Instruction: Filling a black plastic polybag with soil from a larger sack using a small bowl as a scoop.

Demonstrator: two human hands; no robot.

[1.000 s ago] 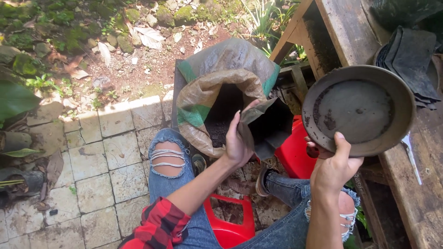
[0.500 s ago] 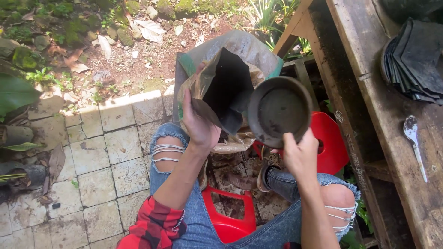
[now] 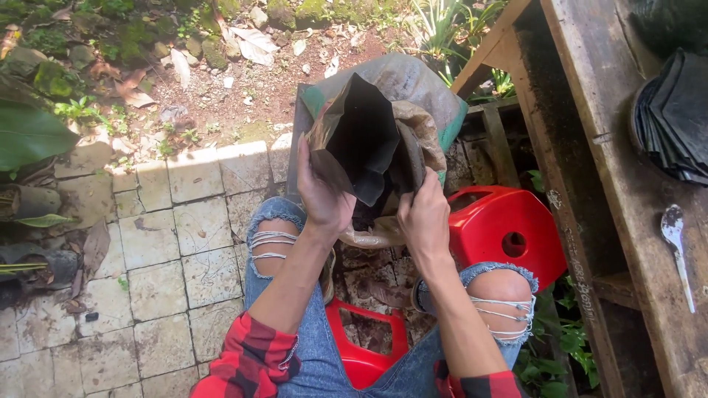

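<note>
My left hand grips the near edge of a black plastic planting bag, holding it up with its mouth open above a woven sack of dark soil. My right hand holds a round dark metal dish, tipped nearly on edge and pushed down beside the bag into the sack's mouth. Most of the dish is hidden behind the bag and my fingers. Both forearms come from red-and-black checked sleeves.
I sit on a red plastic stool; a second red stool stands right of the sack. A weathered wooden bench on the right carries a stack of black bags and a white spoon. Pale paving tiles lie left.
My right hand brought the dish from the bench on the right down to the sack and tipped it on edge. My left hand raised the black bag above the sack.
</note>
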